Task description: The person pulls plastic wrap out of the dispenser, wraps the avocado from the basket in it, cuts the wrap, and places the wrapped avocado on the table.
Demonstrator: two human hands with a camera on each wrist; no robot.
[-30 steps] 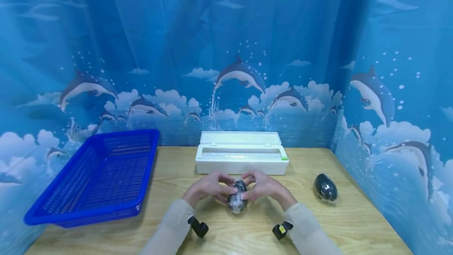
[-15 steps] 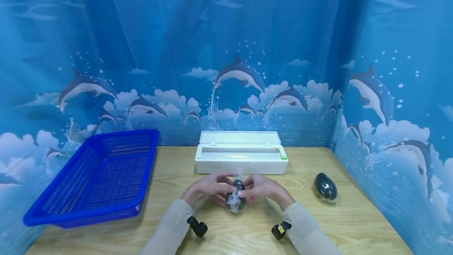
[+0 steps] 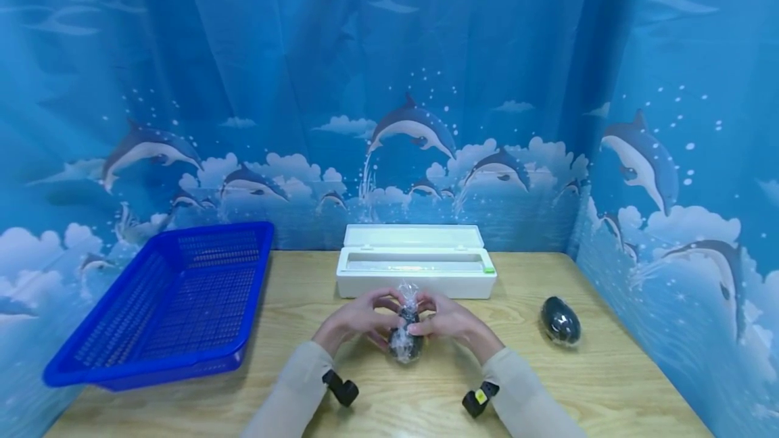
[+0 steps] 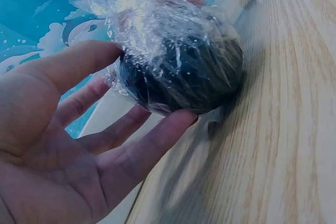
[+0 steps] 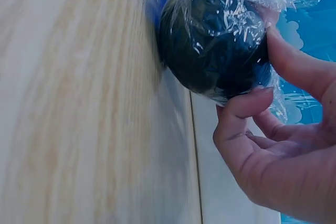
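Note:
A dark egg-shaped fruit (image 3: 406,342), its exact kind unclear under crinkled cling film (image 4: 152,22), stands close to the tabletop between both hands. My left hand (image 3: 359,320) holds it from the left, thumb on the near side and fingertips against its side. From the right, my right hand (image 3: 453,322) grips the same fruit (image 5: 210,40) with thumb and bent fingers. Loose film (image 3: 408,293) sticks up beyond the fruit's far end, between the hands. Parts of the far fingers are hidden behind the fruit.
A white cling film dispenser (image 3: 416,287) with raised lid and green slider stands behind the hands. At left is a blue perforated basket (image 3: 243,336). Another dark wrapped fruit (image 3: 560,322) lies at right on the wooden table (image 3: 608,384). A dolphin-print curtain (image 3: 292,86) surrounds it.
The film at the fruit's far end now stands up as a gathered tuft. My fingers have shifted around it, while the fruit has barely moved.

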